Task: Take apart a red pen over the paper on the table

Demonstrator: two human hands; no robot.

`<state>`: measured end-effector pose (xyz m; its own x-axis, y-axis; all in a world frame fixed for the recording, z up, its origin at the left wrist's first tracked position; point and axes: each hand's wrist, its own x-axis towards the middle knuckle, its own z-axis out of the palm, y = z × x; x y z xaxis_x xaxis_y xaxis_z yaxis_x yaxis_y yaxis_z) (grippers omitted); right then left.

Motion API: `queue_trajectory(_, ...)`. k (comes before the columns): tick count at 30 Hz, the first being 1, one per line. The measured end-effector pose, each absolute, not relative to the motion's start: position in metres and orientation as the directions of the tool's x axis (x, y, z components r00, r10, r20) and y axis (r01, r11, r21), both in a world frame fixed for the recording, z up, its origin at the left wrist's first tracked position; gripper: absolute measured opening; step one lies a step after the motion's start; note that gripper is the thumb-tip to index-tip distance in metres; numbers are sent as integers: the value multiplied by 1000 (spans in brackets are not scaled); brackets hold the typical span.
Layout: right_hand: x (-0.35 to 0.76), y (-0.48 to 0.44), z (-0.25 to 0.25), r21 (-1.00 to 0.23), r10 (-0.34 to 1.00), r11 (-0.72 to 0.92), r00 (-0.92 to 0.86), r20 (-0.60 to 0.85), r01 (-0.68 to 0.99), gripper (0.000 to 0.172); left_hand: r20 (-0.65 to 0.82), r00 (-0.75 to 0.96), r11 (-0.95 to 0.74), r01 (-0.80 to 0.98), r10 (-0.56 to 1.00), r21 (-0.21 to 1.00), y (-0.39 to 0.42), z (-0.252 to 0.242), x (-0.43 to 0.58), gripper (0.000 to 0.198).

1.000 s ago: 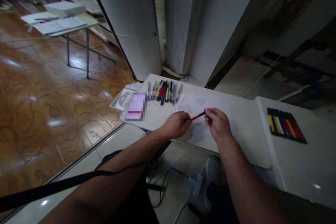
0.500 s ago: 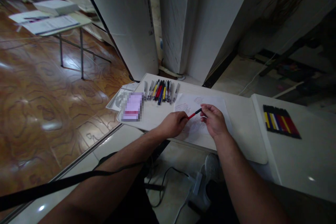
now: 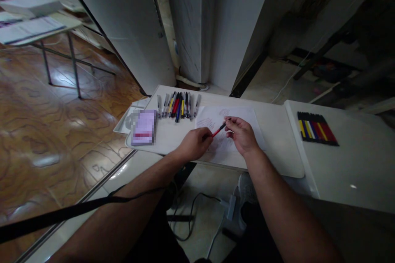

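Note:
My left hand [image 3: 195,144] is closed around the red end of a slim pen [image 3: 217,130] with a red barrel and a black end. The fingertips of my right hand [image 3: 242,134] pinch the black end. Held at a slant between both hands, the pen is above a sheet of paper [image 3: 240,111] with scribbled lines on it. Beyond my left hand lies a loose group of pens [image 3: 177,104], some clear, others red, yellow, blue or black. Farther right, a neat row of black-ended pens [image 3: 317,129] rests on a white surface.
A pixelated purple item [image 3: 143,125] occupies the left end of the white table [image 3: 277,148]. A raised edge [image 3: 298,144] separates the table from the right-hand surface. Below are cables and a power strip [image 3: 231,207]. A folding table [image 3: 70,24] with papers stands at far left.
The view has shifted, so the table and its contents appear farther left. Both hands still hold the pen; slightly more of its red barrel seems to show between them.

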<state>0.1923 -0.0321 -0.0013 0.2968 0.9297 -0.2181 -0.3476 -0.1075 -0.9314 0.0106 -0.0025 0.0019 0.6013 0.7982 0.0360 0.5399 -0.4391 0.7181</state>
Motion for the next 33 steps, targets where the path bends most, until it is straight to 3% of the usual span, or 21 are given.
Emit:
queue_trajectory(5,191,-31,-5,-953,915,-139,334,-227,-269,31,47,595,-444,542,802,714,-3,0,10,14)
queue_trajectory(11,190,-33,1,-937,939,-121,267,-215,-327,30,55,596,-457,550,801,700,-3,0,10,11)
queue_trajectory(18,190,-32,-2,-945,910,-125,343,-231,-303,26,62,597,-469,559,800,684,-3,-1,10,12)
queue_trajectory(33,189,-34,0,-936,929,-175,264,-260,-307,34,51,598,-457,553,800,697,-4,1,9,13)
